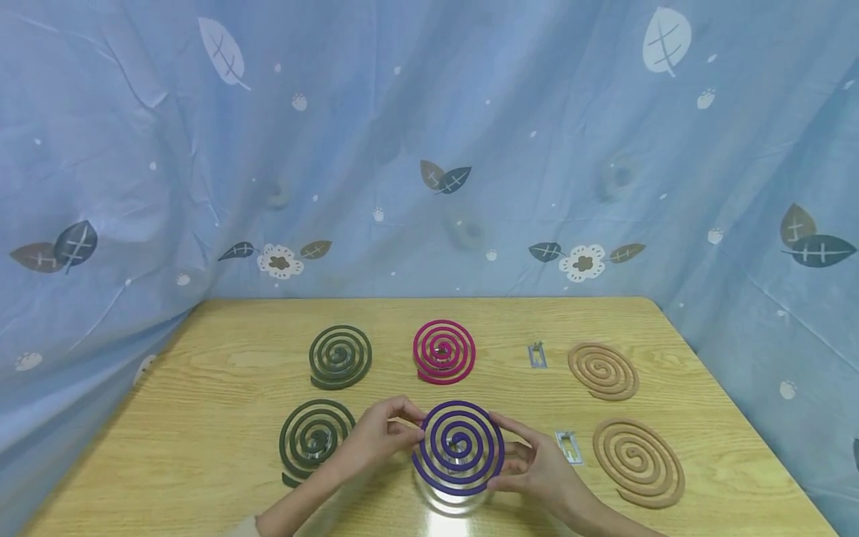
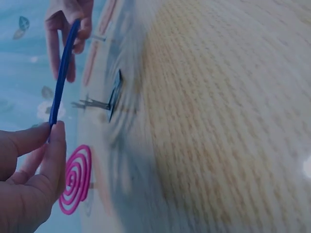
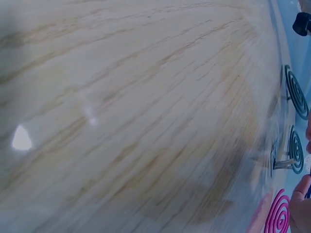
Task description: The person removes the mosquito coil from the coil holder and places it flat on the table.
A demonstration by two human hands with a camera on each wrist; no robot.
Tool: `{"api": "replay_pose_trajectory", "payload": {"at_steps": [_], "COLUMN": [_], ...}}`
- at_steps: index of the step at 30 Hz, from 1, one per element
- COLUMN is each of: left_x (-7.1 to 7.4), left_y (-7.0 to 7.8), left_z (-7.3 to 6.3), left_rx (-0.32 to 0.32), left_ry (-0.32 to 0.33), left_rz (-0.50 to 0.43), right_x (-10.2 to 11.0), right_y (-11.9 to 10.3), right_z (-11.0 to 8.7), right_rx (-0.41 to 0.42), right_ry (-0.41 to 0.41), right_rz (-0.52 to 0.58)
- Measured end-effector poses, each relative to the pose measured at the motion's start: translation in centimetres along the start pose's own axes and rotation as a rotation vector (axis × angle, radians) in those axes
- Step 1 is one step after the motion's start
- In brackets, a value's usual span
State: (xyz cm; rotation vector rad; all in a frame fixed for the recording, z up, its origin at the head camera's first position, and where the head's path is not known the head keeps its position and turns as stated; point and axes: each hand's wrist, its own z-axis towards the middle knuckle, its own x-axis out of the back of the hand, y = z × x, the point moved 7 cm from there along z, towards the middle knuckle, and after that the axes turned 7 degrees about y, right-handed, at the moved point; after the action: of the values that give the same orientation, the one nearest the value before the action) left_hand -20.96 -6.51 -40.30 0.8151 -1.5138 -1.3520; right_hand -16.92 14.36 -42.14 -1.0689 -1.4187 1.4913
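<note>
A purple mosquito coil (image 1: pixel 459 442) is held between both hands above the table, over a small metal coil stand (image 2: pixel 114 99). My left hand (image 1: pixel 384 434) pinches the coil's left rim between thumb and fingers. At the opposite rim, my right hand (image 1: pixel 540 468) grips with its thumb low and a finger high. Seen edge-on in the left wrist view, the coil (image 2: pixel 63 77) appears apart from the stand's upright prong. Only part of a hand (image 3: pixel 300 206) shows at the right wrist view's edge.
Behind the hands is a pink coil (image 1: pixel 444 349) on a stand. Dark green coils (image 1: pixel 340 356) are on the left, one partly behind the left arm. Bare metal stands (image 1: pixel 537 355) and brown coils (image 1: pixel 603 371) occupy the right of the wooden table (image 1: pixel 201 418). A blue curtain (image 1: pixel 376 134) surrounds it.
</note>
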Motion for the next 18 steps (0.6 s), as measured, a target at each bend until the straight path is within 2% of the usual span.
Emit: {"api": "replay_pose_trajectory", "payload": {"at_steps": [4, 7, 10, 12, 15, 18], "left_x": [-0.2, -0.3, -0.4, -0.4, -0.5, -0.5], "left_y": [-0.2, -0.1, -0.2, -0.3, -0.6, -0.6], "left_z": [-0.1, -0.1, -0.1, -0.1, -0.2, -0.4], "left_rx": [0.002, -0.039, -0.070, -0.083, -0.067, -0.053], "left_ry": [0.004, 0.001, -0.008, -0.022, -0.048, -0.055], "left_rz": [0.030, 0.072, 0.074, 0.052, -0.006, -0.059], "right_x": [0.6, 0.9, 1.2, 1.4, 1.9, 2.2], "right_y": [-0.1, -0.1, 0.1, 0.1, 0.2, 0.1], "right_z": [-0.1, -0.1, -0.1, -0.1, 0.0, 0.1], "right_rx": [0.043, 0.063, 0.063, 0.072, 0.065, 0.101], "right_ry": [0.024, 0.039, 0.040, 0.042, 0.054, 0.039], "right_rz": [0.041, 0.020, 0.004, 0.000, 0.008, 0.002]}}
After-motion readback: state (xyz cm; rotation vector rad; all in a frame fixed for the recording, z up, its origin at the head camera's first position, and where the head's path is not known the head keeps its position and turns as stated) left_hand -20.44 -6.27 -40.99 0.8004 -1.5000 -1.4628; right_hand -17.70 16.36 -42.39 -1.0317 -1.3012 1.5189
